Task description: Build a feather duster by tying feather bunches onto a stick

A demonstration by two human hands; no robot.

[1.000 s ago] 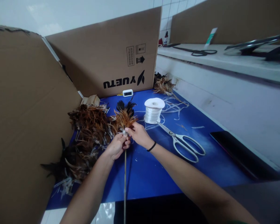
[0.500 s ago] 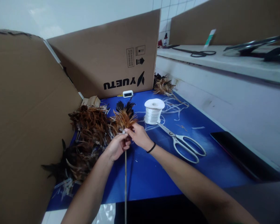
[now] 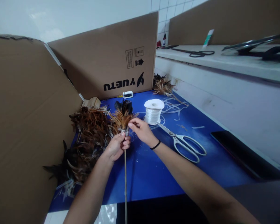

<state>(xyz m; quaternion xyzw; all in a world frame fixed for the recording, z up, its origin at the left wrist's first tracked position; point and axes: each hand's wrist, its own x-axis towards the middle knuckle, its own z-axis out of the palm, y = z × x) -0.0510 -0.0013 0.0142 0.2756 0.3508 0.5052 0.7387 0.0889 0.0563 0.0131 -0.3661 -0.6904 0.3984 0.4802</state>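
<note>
My left hand (image 3: 118, 145) is closed around the top of a thin stick (image 3: 125, 177), just under a tuft of brown and black feathers (image 3: 122, 115); together they look like a feather duster. Pale quill ends and some clear ribbon show at the grip. My right hand (image 3: 141, 130) is at the tuft's right side, thumb and forefinger pinched together by the feather bases; what sits between the fingertips is too small to make out. Behind the right hand stands a spool of clear ribbon (image 3: 153, 115), and large scissors (image 3: 183, 141) lie to its right.
A heap of brown feathers (image 3: 91, 130) covers the left of the blue table (image 3: 151, 177). Cardboard panels (image 3: 91, 62) wall the left and back. Another feather bundle (image 3: 163, 85) lies at the back right. A black flat object (image 3: 242, 155) rests along the right edge.
My right hand has drawn slightly away to the right from my left hand, uncovering the feather bases. The left hand keeps its hold on the stick, and the tuft stands more upright.
</note>
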